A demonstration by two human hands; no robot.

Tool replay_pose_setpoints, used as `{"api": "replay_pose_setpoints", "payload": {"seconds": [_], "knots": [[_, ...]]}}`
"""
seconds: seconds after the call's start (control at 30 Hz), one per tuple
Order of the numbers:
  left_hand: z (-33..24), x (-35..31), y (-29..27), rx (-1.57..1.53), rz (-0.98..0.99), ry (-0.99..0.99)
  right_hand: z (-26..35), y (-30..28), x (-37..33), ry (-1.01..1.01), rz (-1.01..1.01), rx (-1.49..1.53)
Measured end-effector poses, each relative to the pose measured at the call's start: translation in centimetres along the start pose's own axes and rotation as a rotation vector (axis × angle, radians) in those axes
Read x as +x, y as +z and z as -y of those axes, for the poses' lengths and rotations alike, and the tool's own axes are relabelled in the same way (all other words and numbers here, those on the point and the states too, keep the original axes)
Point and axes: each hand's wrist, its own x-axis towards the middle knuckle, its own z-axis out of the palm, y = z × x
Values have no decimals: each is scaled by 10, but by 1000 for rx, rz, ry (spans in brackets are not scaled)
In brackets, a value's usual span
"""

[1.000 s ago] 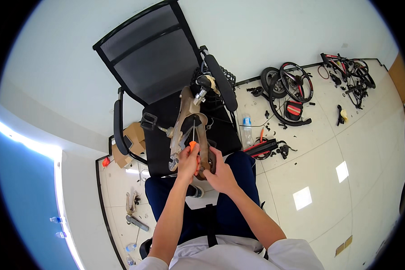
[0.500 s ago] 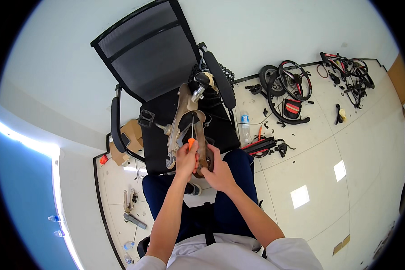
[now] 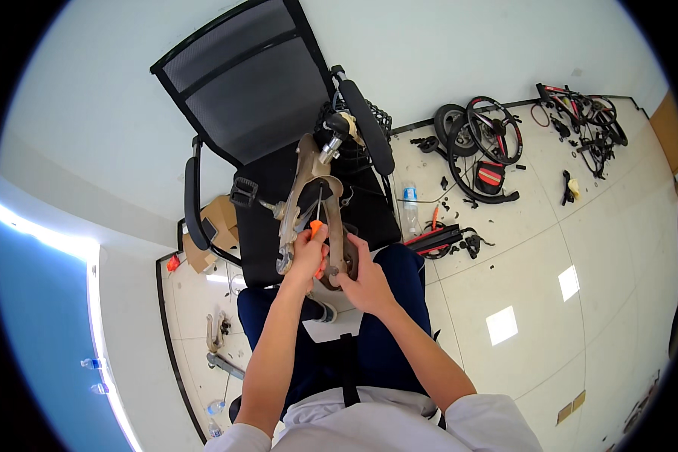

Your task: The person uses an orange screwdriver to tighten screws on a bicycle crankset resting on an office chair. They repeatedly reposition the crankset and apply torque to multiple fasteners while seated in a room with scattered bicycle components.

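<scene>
Your left hand (image 3: 307, 255) wrapped round orange-handled screwdriver (image 3: 316, 227), shaft pointing away from you; your right hand (image 3: 365, 285) grasping metal frame (image 3: 335, 226) by near end, rest extending beyond both hands, over black chair (image 3: 258, 245)

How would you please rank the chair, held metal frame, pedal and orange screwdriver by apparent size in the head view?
1. Chair
2. Metal frame
3. Pedal and screwdriver: unsure, as the left hand partly hides the screwdriver.
</scene>
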Motion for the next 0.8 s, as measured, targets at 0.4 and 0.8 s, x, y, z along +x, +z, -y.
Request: {"api": "replay_pose_setpoints", "payload": {"seconds": [0.4,0.8], "knots": [[2,2,11,-800,392,-66,-7,-1,2,-28,-40,-9],[27,16,-8,-1142,555,-178,0,-4,-1,11,8,-45]]}}
